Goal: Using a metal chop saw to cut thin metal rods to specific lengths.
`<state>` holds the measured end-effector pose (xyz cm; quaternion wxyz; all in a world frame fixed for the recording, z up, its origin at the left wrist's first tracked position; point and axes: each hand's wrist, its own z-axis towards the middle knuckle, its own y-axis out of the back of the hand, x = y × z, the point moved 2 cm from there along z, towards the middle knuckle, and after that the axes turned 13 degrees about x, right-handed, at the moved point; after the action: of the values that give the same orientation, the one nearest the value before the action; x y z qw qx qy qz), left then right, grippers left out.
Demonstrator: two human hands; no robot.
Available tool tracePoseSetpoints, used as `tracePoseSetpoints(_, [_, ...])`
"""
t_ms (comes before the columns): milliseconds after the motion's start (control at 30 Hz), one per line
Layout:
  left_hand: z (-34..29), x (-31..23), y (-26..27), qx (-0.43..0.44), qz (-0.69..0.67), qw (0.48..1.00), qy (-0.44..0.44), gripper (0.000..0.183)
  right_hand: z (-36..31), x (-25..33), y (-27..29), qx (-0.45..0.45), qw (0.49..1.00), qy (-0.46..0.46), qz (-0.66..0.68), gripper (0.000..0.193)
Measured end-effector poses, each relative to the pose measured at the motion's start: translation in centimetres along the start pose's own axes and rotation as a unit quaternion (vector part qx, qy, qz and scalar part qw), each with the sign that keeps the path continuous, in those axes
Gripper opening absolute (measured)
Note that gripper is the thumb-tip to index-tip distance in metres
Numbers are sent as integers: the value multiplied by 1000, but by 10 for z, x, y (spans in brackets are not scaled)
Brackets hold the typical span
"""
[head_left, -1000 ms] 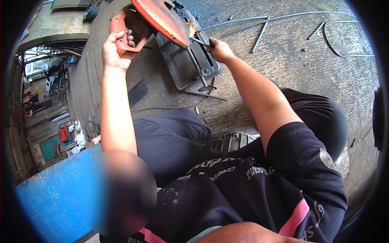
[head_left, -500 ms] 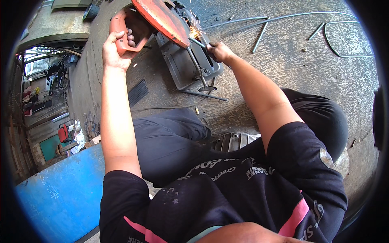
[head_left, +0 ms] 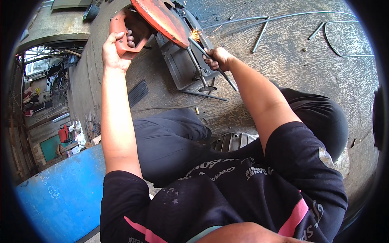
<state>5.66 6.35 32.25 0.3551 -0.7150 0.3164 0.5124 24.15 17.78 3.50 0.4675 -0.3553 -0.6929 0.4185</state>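
Observation:
My left hand (head_left: 116,50) is closed around the orange D-shaped handle (head_left: 129,52) of a chop saw. Its worn orange blade guard (head_left: 162,24) slants over the dark metal base (head_left: 172,65), and small sparks (head_left: 195,34) fly beside the guard's lower end. In my right hand (head_left: 219,58) is a thin metal rod (head_left: 229,81). The rod's far end reaches in at the sparks by the guard; its near end sticks out below my fingers. A clamp screw (head_left: 196,65) on the base lies just left of this hand. The guard hides the blade.
Cut rods (head_left: 260,37) and a bent rod frame (head_left: 327,38) lie on the concrete floor at the right. Another rod (head_left: 204,95) rests by the base. Dark metal strips (head_left: 138,93) are left of the saw. A blue panel (head_left: 60,194) stands at lower left.
My right hand has turned, its fingers now showing around the rod, and the rod's near end has come into sight below it. The sparks have shrunk. My left hand stays on the handle.

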Motion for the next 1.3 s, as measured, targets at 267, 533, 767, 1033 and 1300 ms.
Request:
tracePoseSetpoints(267, [0, -1, -1, 2, 6, 1000, -7, 38, -2, -5, 3, 9, 999, -7, -31, 33])
tracePoseSetpoints(533, [-3, -2, -3, -8, 8, 1000, -6, 37, -1, 2, 10, -60, 980, 26, -186, 22])
tracePoseSetpoints(767, [-2, 0, 1, -16, -4, 1000, -2, 36, 4, 3, 4, -86, 973, -6, -215, 35])
tracePoseSetpoints(1033, [0, 1, 0, -15, 0, 1000, -20, 34, 5, 0, 11, -59, 982, -24, -178, 35])
tracePoseSetpoints(1300, [-3, -1, -2, -24, 9, 1000, -2, 34, 9, 5, 7, -116, 946, 5, -302, 20])
